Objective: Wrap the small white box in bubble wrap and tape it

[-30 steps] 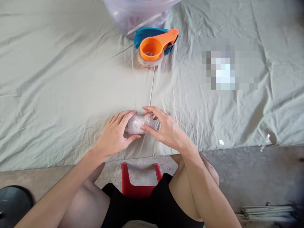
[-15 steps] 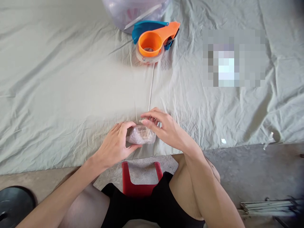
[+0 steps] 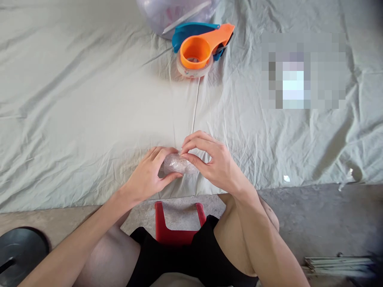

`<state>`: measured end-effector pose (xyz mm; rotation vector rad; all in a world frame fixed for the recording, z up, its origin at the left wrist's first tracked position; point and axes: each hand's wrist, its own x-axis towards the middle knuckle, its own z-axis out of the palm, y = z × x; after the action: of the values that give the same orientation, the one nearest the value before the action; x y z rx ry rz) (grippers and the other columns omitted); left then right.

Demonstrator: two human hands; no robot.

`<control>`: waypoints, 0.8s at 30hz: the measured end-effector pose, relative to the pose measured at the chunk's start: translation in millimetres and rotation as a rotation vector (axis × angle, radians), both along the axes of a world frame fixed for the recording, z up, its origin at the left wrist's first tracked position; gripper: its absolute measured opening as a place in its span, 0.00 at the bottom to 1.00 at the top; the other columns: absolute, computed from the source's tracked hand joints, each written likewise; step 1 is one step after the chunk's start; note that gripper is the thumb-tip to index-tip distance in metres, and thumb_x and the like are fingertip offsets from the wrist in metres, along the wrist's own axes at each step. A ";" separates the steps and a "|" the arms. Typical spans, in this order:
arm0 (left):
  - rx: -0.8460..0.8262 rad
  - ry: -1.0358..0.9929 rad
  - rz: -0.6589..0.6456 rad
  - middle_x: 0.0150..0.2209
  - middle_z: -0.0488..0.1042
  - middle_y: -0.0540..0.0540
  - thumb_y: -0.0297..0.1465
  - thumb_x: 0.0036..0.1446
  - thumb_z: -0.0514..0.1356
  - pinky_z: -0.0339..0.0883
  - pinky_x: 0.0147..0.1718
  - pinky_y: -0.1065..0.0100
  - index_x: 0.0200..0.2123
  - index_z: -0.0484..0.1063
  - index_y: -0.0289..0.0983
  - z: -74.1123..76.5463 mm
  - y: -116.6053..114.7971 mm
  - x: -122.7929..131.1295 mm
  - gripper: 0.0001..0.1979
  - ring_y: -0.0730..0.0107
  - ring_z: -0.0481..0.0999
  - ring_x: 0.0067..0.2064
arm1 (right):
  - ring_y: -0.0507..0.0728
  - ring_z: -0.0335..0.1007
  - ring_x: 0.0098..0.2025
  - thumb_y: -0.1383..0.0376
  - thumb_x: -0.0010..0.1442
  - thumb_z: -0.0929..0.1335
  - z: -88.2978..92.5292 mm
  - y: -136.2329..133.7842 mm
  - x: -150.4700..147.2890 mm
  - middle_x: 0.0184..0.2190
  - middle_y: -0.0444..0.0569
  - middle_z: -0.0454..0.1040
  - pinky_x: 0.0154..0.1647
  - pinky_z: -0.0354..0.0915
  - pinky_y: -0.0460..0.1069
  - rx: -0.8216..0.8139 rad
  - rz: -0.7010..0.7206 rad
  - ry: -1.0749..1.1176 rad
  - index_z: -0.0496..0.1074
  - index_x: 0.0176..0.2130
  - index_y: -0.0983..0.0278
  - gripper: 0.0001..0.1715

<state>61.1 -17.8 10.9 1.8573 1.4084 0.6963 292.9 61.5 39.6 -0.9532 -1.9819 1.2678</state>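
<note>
A small bundle in clear bubble wrap point(image 3: 176, 164) lies at the near side of the cloth-covered table. My left hand point(image 3: 151, 167) grips its left end, thumb in front and fingers behind. Over its right end my right hand point(image 3: 206, 157) is closed in a pinch, thumb against fingertips at the upper edge of the wrapping. Whether the pinch holds a flap of the wrap or a bit of tape is too small to tell. What lies inside the wrapping cannot be made out.
An orange and blue tape dispenser point(image 3: 220, 38) with a roll of clear tape point(image 3: 194, 71) sits further back, before a translucent plastic bag point(image 3: 176, 14). Small clear scraps point(image 3: 286, 178) lie near the front edge at right. A red stool point(image 3: 173, 236) stands below me; a blurred patch hides something at right.
The bundle has turned in my left hand, and the printed side seen before no longer shows. My right fingertips have closed down onto the wrapping. The view has shifted slightly.
</note>
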 end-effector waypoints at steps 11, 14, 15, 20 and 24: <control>-0.129 -0.008 0.020 0.68 0.76 0.36 0.62 0.78 0.57 0.76 0.66 0.44 0.66 0.73 0.44 1.0 18.5 -8.6 0.32 0.46 0.78 0.68 | 0.57 0.86 0.49 0.71 0.78 0.73 13.1 -12.2 9.9 0.45 0.47 0.86 0.57 0.79 0.56 0.225 0.090 0.192 0.78 0.46 0.59 0.06; -0.067 -0.020 0.044 0.75 0.69 0.35 0.59 0.79 0.58 0.73 0.70 0.43 0.69 0.71 0.44 -2.4 21.9 -7.0 0.31 0.44 0.72 0.75 | 0.57 0.87 0.49 0.71 0.77 0.73 12.9 -14.8 14.0 0.46 0.47 0.88 0.56 0.80 0.55 0.169 0.028 0.280 0.79 0.48 0.59 0.06; -0.054 -0.047 0.048 0.76 0.68 0.35 0.57 0.80 0.59 0.72 0.71 0.43 0.72 0.69 0.45 -2.8 22.6 -5.1 0.30 0.45 0.71 0.76 | 0.56 0.87 0.50 0.71 0.77 0.74 12.2 -15.1 14.8 0.47 0.47 0.88 0.54 0.80 0.54 0.156 0.006 0.306 0.80 0.48 0.59 0.07; -0.009 -0.253 0.091 0.65 0.82 0.42 0.44 0.81 0.62 0.74 0.68 0.48 0.64 0.75 0.47 -2.3 25.4 8.1 0.16 0.53 0.81 0.67 | 0.56 0.88 0.49 0.76 0.74 0.74 11.1 -12.2 13.6 0.46 0.47 0.89 0.49 0.82 0.53 0.200 -0.059 0.314 0.81 0.49 0.59 0.12; -0.082 -0.392 0.141 0.60 0.85 0.41 0.47 0.78 0.65 0.79 0.61 0.53 0.57 0.80 0.45 -3.7 28.2 12.8 0.15 0.54 0.85 0.62 | 0.57 0.88 0.45 0.77 0.74 0.73 14.1 -14.3 12.3 0.45 0.48 0.89 0.45 0.81 0.54 0.375 -0.021 0.267 0.80 0.49 0.59 0.13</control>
<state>73.8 10.4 7.2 1.4689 1.2934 0.9968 305.1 47.2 53.7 -0.5871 -1.8993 0.9119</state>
